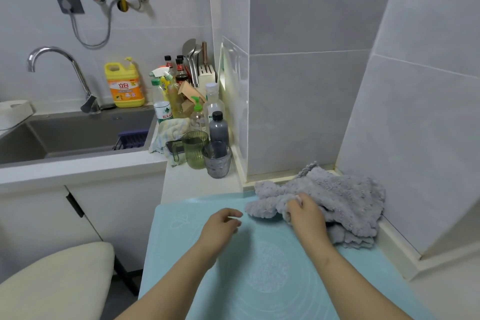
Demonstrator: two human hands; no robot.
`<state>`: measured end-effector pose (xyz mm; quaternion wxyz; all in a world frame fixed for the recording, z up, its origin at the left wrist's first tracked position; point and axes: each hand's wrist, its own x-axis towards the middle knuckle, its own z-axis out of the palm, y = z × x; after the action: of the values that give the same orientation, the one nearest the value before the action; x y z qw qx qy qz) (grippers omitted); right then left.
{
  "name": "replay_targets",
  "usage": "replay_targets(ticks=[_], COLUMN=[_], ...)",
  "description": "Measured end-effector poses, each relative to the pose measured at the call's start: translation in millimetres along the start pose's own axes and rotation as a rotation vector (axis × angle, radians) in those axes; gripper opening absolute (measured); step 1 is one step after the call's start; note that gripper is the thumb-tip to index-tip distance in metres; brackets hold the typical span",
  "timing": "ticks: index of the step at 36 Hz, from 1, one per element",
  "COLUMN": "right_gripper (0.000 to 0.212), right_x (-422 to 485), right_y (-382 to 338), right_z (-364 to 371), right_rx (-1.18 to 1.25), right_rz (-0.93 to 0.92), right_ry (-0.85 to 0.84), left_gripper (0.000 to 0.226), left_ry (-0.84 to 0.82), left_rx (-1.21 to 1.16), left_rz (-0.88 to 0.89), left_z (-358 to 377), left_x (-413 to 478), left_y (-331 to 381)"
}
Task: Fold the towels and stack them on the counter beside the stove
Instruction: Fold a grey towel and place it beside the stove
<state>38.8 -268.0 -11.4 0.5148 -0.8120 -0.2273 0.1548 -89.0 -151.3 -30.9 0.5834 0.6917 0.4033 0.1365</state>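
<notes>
A crumpled grey fleece towel (342, 197) lies heaped in the far right corner of the counter, partly on a light blue silicone mat (259, 280). My right hand (304, 213) grips the towel's near left part, with fingers curled into the fabric. My left hand (220, 226) hovers over the mat to the left of the towel, fingers loosely curled and holding nothing. More grey cloth shows beneath the towel at its near edge; whether it is a second towel I cannot tell.
Left of the mat stand a grey tumbler (217, 160), a green cup (196, 148), several bottles (218, 126) and a yellow-white cloth (170, 132). A sink (75, 135) with faucet (59, 70) lies further left. Tiled walls close the right and back. A cream seat (57, 280) sits lower left.
</notes>
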Motion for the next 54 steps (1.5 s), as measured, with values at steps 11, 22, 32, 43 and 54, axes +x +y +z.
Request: replay_targets(ticks=[11,22,32,43,54], right_gripper=[0.020,0.037,0.031,0.028,0.027], right_x=[3.7,-6.9,-6.6,-9.5,-2.6], right_y=[-90.4,-130.0,-136.5,-121.3,-108.2], right_z=[-42.5,-47.4,-50.2,-41.7,-49.2], right_rx=[0.373,0.902,0.923,0.562,0.883], right_rz=[-0.181,-0.248,-0.295,-0.283,-0.086], right_ry=[0.029,-0.290,-0.195,0.007,0.099], left_gripper=[0.034,0.016,0.022,0.027,0.042], left_ry=[-0.104,-0.184,-0.016,-0.249,0.148], left_rx=[-0.032,0.097,-0.083,0.258,0.283], left_rz=[0.293,0.425,0.420,0.409,0.575], left_z=[1.7,-21.8,-50.4,-87.6,-85.6], left_x=[-9.2,-21.0,-30.0,-42.7,-46.0], left_y=[70.6,104.0,116.8,106.9,114.0])
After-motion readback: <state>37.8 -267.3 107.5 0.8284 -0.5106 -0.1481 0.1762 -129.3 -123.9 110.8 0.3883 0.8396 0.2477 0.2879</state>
